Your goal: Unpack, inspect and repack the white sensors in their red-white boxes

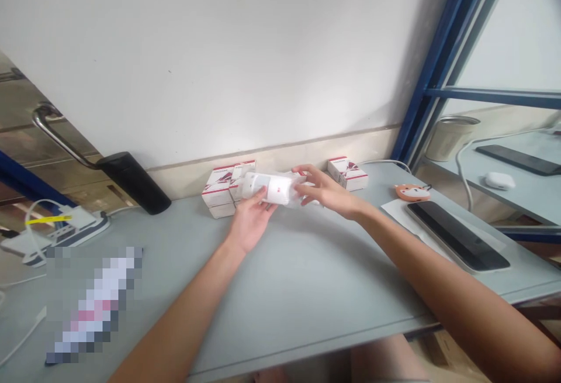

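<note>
A white cylindrical device [269, 187] in clear plastic wrap lies sideways between both of my hands, just above the grey table [307, 289]. My left hand [249, 219] cups it from below, fingers curled round its left end. At its right end my right hand [324, 190] grips the plastic wrap with its fingers closed on it. Behind them, against the wall, stand several white and red boxes [219, 187], and one more white and red box [348, 172] sits to the right.
A dark tablet [458, 234] lies on paper at the right, with an orange fox-shaped item [412, 192] beside it. A black cylinder [134, 181] leans at the back left. A power strip [65, 228] with cables sits far left. Blue shelf frame [433, 67] rises at the right.
</note>
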`<move>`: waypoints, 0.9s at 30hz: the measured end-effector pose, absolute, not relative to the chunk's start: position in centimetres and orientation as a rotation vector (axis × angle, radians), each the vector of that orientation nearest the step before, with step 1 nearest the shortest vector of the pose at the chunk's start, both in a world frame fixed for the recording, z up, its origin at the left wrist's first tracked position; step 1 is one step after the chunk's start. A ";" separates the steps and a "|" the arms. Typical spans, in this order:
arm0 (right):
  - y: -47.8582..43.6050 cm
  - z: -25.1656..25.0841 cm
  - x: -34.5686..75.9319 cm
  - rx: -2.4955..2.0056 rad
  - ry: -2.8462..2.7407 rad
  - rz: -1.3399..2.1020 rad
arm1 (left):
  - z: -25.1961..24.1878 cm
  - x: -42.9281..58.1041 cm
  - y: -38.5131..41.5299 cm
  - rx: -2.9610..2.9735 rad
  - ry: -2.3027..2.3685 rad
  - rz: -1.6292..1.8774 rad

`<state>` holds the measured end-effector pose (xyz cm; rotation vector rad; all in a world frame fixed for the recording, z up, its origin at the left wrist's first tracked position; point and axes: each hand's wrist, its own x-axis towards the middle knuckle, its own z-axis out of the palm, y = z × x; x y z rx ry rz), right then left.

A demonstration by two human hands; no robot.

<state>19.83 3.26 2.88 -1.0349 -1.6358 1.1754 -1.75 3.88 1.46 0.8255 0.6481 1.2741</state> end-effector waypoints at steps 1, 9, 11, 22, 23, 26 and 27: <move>3.2 2.8 19.7 -0.986 -1.608 1.272 | 1.5 -1.8 3.9 0.854 0.663 1.276; 4.0 1.5 18.7 -0.873 -1.182 1.306 | 1.2 -1.7 3.8 1.205 0.688 1.318; 4.2 1.6 19.0 -0.834 -1.076 1.399 | 1.1 -1.9 3.8 1.310 0.755 1.340; 4.7 2.2 20.5 -1.027 -1.279 1.161 | 0.2 -3.2 4.1 2.155 1.085 1.412; 4.8 2.2 20.5 -1.077 -1.350 1.076 | 0.2 -3.2 3.9 2.141 1.078 1.378; 4.9 1.9 20.5 -1.187 -1.478 0.899 | 0.4 -2.9 3.5 2.036 1.082 1.305; 4.9 1.8 20.4 -1.206 -1.504 0.857 | 0.5 -2.7 3.4 1.972 1.085 1.287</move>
